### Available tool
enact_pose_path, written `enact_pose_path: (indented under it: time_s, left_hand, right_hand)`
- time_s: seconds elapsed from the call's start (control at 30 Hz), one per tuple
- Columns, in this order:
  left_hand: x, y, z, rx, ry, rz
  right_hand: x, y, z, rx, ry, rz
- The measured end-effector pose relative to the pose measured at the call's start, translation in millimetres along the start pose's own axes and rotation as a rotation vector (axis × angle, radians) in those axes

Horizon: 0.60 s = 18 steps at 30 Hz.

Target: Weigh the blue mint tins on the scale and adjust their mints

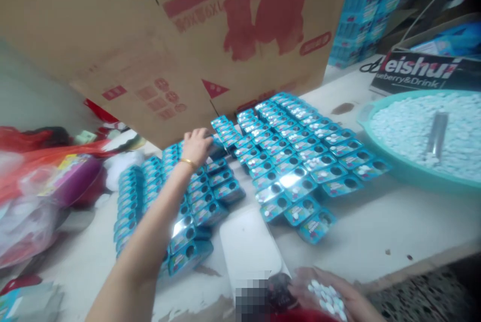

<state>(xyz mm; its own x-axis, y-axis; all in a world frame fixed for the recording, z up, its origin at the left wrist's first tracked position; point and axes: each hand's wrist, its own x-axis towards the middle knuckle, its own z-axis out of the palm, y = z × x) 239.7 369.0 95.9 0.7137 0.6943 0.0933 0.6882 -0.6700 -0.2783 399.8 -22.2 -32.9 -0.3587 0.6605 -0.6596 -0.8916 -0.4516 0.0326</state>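
Observation:
My left hand [197, 148] reaches across the table to the far end of the left group of small blue boxes [199, 197]. Its fingers curl over a blue box [217, 147] there, partly hidden and blurred. At the bottom right, my right hand [347, 296] is cupped palm up around a small heap of white tablets [327, 298]. A second group of blue boxes [289, 156], each with a round dark hole on top, stands in rows to the right. White tablets lie on many of these. Between the groups lies a white, round-cornered case [250, 242].
A turquoise basin [406, 172] full of white tablets stands at right, with a shiny tube [438, 136] in it. Behind the rows rises a large cardboard carton [180, 51]. Stacked blue packs [361, 16] stand far right, scissors [370, 65] below them. Plastic bags [30, 222] crowd the left.

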Motion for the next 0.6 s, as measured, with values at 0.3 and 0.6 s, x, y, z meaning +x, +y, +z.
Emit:
enact_pose_path:
  time_s: [0.3,0.6]
  left_hand:
    - [-144.0,87.4,-101.6,-0.106,-0.089,0.202]
    - [-182.2,146.2,-51.7,-0.164,-0.316,0.306]
  right_hand:
    - [-13.9,12.1,3.1,-0.118,-0.045,-0.048]
    - [-27.4,22.3,-7.4,-0.118,-0.031,-0.054]
